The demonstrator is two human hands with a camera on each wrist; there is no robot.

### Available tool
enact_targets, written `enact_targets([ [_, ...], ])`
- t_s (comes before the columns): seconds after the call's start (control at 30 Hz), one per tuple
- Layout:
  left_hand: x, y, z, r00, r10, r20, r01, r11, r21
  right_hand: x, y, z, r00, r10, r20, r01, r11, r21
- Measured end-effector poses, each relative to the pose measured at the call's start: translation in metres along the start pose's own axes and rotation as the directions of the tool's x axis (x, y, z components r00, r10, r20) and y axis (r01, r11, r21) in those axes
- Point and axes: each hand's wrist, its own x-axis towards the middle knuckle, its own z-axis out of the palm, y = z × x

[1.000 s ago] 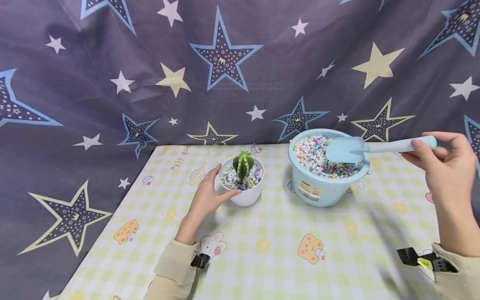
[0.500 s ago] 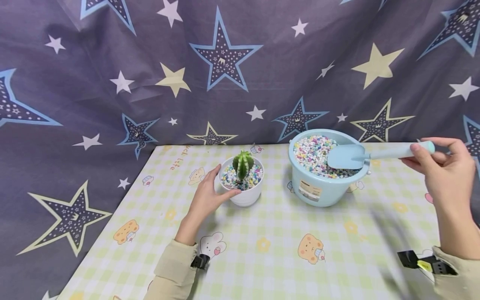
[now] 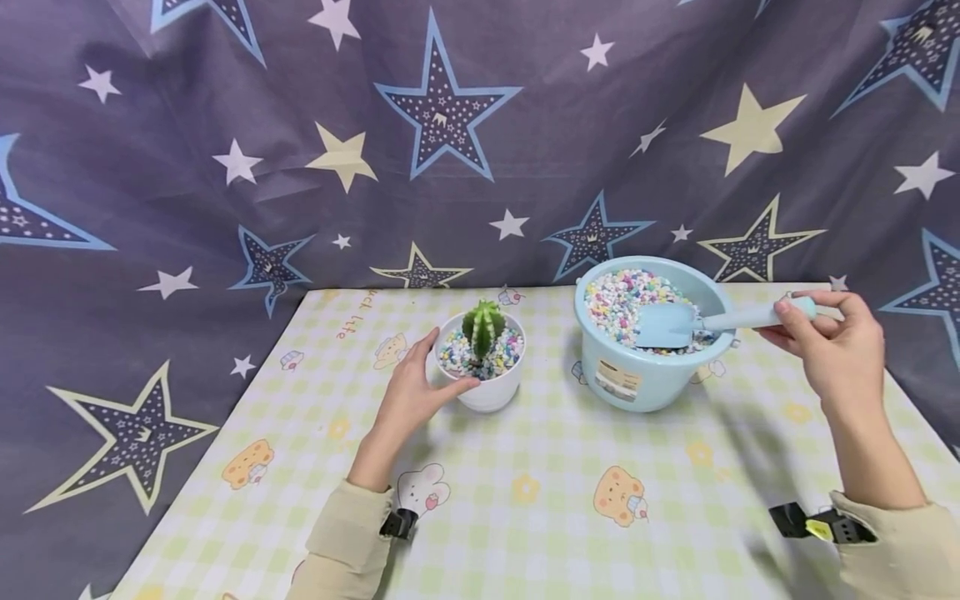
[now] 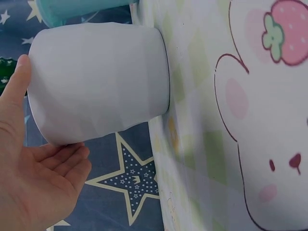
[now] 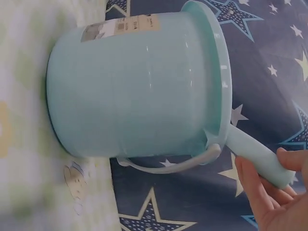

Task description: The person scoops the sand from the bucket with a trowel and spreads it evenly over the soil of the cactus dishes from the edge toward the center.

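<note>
My left hand [image 3: 417,386] holds the near left side of a small white flowerpot [image 3: 491,395], thumb at the rim and fingers round the far side. A green cactus [image 3: 483,328] stands upright in it among colourful pebbles. In the left wrist view the pot [image 4: 98,82] stands on the tablecloth. My right hand [image 3: 843,346] grips the handle end of a light-blue plastic shovel [image 3: 666,325]. Its blade lies within the mouth of a light-blue bucket [image 3: 651,385], over the multicoloured pebbles [image 3: 622,302]. In the right wrist view the shovel handle [image 5: 257,156] slants out past the bucket rim.
A green-and-white checked tablecloth [image 3: 525,533] with cartoon animals covers the table. Behind it hangs a dark curtain [image 3: 540,133] patterned with stars. The bucket's pale carry handle [image 5: 178,167] hangs down its side.
My right hand has moved left and down, bringing the shovel blade farther into the bucket, lower against the pebbles. My left hand stays on the flowerpot.
</note>
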Motion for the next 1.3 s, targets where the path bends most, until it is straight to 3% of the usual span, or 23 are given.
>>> enact_targets([
  [0.13,0.000,0.002,0.001,1.000,-0.001,0.001,0.001,1.000,0.002,0.001,0.005,-0.001,0.997,0.033,0.074,-0.040,0.994,0.104],
  [0.37,-0.001,0.002,0.000,1.000,-0.007,-0.001,0.007,1.000,0.010,0.005,0.007,-0.005,0.977,0.048,0.207,-0.073,0.991,0.115],
  [0.5,0.000,0.002,0.000,1.000,0.000,-0.008,0.000,1.000,0.014,0.007,0.005,-0.003,0.964,0.023,0.265,-0.048,0.995,0.088],
  [0.87,-0.002,0.003,0.003,1.000,0.008,-0.011,-0.007,1.000,0.021,0.006,0.010,-0.007,0.987,0.061,0.152,-0.087,0.981,0.171],
  [1.1,-0.002,0.003,0.003,1.000,0.007,-0.020,-0.006,1.000,0.027,0.007,0.011,-0.013,0.986,0.113,0.126,-0.147,0.941,0.305],
  [1.3,-0.002,0.002,0.003,1.000,0.000,-0.021,0.000,1.000,0.025,0.008,0.011,-0.017,0.981,0.150,0.122,-0.184,0.917,0.355],
])
